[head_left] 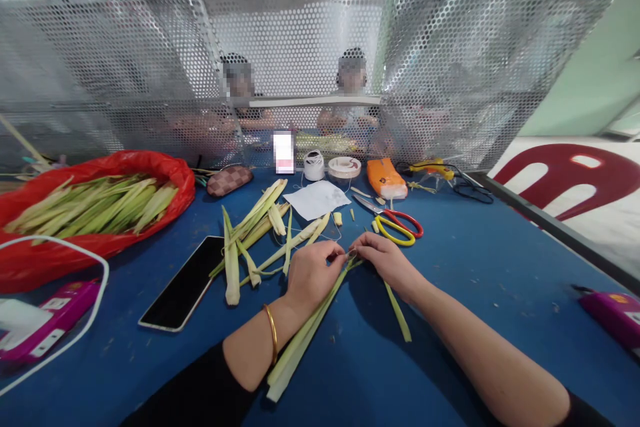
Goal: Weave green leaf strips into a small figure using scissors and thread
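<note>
My left hand (pixel 315 270), with a gold bangle at the wrist, is closed in a pinch. Opposite it, my right hand (pixel 387 257) also pinches, and a fine thread (pixel 353 253) loops between the two sets of fingertips. Right beneath them are the narrow ends of a bundle of pale green corn husk strips (pixel 305 352), which slants toward me under my left wrist. Another husk strip (pixel 399 313) juts out below my right hand. Loose husk pieces (pixel 231 260) lie left of my hands. Scissors (pixel 395 223) with red and yellow handles rest just beyond my right hand.
A red plastic bag (pixel 183 180) of husks stands at left, near a black-screened phone (pixel 185 287) and a purple power strip (pixel 75 303). White paper (pixel 317 200), a thread spool (pixel 314 165) and an orange tissue pack (pixel 386 178) sit before a perforated metal screen (pixel 300 27). Two people sit behind it.
</note>
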Motion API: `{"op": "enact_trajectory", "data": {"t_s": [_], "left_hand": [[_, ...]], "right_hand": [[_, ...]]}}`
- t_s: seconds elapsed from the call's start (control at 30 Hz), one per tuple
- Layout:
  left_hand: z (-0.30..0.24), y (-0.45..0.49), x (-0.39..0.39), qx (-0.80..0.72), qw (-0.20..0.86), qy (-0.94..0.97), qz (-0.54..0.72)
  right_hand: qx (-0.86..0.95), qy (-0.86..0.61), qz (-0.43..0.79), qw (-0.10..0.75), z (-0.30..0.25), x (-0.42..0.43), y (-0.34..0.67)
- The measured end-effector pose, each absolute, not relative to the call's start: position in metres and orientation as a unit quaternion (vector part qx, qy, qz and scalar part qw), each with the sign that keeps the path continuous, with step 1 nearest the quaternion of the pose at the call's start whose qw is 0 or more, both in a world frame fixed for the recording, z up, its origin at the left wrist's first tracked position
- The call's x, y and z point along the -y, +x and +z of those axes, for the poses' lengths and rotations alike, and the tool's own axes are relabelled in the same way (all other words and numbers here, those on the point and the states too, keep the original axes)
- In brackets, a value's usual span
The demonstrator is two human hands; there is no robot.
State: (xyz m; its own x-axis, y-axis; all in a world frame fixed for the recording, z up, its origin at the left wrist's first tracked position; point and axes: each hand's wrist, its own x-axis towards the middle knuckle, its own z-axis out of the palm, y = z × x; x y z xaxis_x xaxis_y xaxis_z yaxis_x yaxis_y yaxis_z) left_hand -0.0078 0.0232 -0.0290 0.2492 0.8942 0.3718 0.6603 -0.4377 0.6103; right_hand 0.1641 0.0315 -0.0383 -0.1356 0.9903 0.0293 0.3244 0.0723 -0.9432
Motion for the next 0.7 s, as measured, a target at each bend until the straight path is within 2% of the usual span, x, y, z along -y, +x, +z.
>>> {"op": "enact_trajectory", "data": {"t_s": [0.23,0.37,0.57,0.7], "left_hand": [[-0.028,-0.008,-0.023,-0.503,0.173,0.766,0.361],[-0.027,-0.008,-0.022,-0.499,0.178,0.764,0.369],[-0.026,-0.009,-0.022,-0.493,0.185,0.765,0.37],[-0.026,-0.009,-0.022,-0.496,0.185,0.767,0.363]], "right_hand": [[0.632,-0.502,0.434,0.399,-0.032,-0.028,0.162],[0.687,-0.487,0.388,0.375,-0.033,-0.028,0.163],[0.711,-0.476,0.319,0.408,-0.027,-0.027,0.168],[0.697,-0.5,0.323,0.401,-0.021,-0.026,0.168]]}}
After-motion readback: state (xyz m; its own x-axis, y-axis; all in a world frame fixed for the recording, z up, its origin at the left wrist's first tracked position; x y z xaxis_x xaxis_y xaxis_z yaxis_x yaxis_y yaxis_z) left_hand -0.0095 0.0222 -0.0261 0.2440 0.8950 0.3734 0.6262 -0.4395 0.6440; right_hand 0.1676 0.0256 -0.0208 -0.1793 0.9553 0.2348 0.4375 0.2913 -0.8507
